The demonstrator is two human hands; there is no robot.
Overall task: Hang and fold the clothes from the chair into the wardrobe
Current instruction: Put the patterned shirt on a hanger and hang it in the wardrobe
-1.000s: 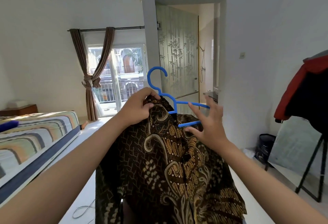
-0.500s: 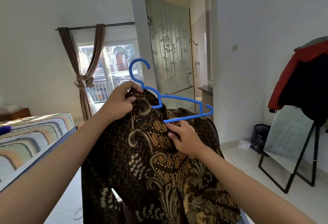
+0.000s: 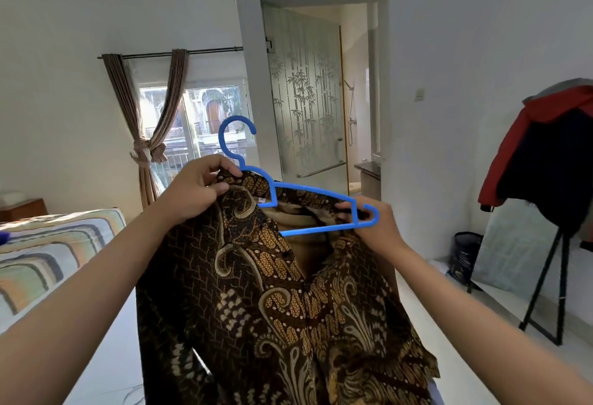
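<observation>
The left hand [image 3: 195, 188] pinches the batik shirt [image 3: 272, 292] at its collar (near the hook); the right hand [image 3: 373, 228] grips the blue hanger [image 3: 308, 187] end with cloth.

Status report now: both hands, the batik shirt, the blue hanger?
Left hand grips shirt collar at hanger neck. Right hand holds the other shoulder at the hanger's end. Batik shirt half on blue hanger. Nothing in the way.
</observation>
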